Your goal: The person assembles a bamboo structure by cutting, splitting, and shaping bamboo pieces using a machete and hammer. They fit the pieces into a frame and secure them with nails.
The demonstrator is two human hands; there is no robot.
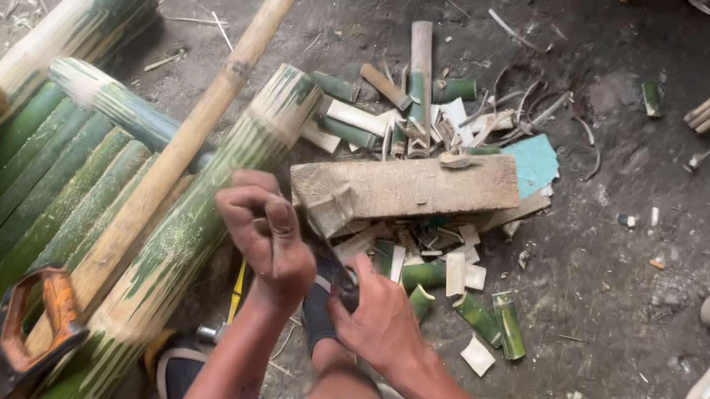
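Many short cut bamboo offcuts (452,282) already litter the floor (630,284) around the wooden block (405,187) at centre; left hand (266,234) closed on something thin, right hand (377,318) gripping a dark tool (337,278) at lower centre; long split culms (45,182) at left look uncut.

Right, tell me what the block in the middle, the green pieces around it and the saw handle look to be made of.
Block: rough, unfinished wood, pale with a splintered edge. Green pieces: cut bamboo, glossy green skin, pale inner face. Saw handle: probably varnished wood, orange-brown and smooth, though it could be plastic.
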